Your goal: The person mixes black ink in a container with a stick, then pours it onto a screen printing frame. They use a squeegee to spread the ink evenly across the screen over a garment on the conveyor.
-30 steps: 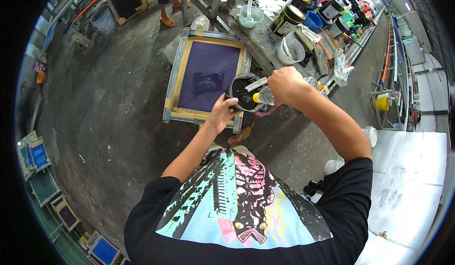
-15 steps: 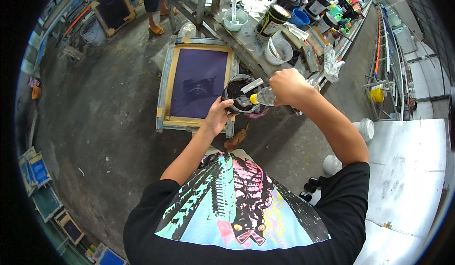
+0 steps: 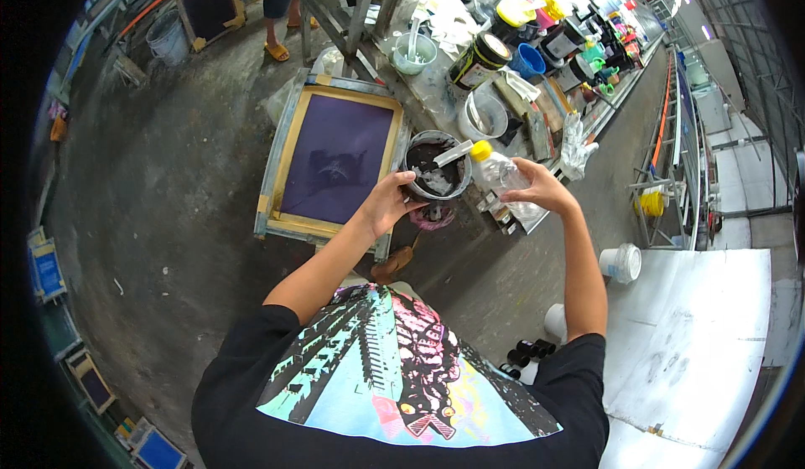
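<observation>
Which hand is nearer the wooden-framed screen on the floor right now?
Left. The left hand grips the rim of the black ink tub just beside the framed screen. The right hand holds the clear bottle farther right, beyond the tub.

Left hand [image 3: 387, 202] under tub [image 3: 438, 165], gripping its near wall. Stick [image 3: 446, 157] inside tub. Bottle [image 3: 503, 180] in right hand [image 3: 539, 188], just right of tub, cap toward tub rim. Screen frame [image 3: 335, 159] on floor, left of tub. Bench [image 3: 436, 92] behind tub, cans and bowls on it. White cup [image 3: 620, 261] on floor, far right.
</observation>
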The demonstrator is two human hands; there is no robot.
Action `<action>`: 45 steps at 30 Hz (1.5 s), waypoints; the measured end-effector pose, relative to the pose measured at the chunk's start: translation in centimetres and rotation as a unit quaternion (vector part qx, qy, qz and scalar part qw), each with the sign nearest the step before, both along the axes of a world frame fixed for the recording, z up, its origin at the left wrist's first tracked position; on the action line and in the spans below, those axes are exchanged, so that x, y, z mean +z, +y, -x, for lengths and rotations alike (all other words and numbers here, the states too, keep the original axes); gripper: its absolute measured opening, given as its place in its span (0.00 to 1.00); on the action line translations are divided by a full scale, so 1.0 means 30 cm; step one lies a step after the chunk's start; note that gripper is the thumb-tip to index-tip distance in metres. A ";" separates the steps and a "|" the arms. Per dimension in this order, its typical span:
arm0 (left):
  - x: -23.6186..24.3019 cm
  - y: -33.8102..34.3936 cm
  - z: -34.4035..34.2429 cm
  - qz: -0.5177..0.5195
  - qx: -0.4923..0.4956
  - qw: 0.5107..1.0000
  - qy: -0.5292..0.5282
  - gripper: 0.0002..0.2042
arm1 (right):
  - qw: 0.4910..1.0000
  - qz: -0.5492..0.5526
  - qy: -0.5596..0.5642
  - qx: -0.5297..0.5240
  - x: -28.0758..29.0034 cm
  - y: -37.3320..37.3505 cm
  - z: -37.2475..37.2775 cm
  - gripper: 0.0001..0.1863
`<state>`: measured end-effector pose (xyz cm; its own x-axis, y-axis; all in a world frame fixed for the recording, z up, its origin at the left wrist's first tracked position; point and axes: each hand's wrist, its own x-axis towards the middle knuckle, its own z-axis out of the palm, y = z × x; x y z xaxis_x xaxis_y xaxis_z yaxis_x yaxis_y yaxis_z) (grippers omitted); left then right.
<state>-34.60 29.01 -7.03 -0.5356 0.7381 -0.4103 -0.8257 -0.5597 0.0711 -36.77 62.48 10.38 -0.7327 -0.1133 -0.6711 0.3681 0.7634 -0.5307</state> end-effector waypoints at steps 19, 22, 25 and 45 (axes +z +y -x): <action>-0.041 -0.326 -0.106 0.070 0.088 0.993 -0.016 0.30 | 0.764 -0.145 0.353 -0.520 -0.794 0.172 -0.015 0.46; -0.078 -0.278 -0.103 0.074 0.086 0.993 -0.016 0.28 | 0.744 -0.039 0.259 -0.614 -0.779 0.005 -0.044 0.39; -0.058 -0.260 -0.124 0.081 0.070 0.994 -0.011 0.23 | 0.851 0.165 0.157 -0.472 -0.536 -0.407 -0.141 0.27; 0.031 -0.230 -0.074 0.067 0.001 0.998 0.017 0.21 | 0.941 0.028 0.297 0.161 -0.100 -0.567 0.059 0.11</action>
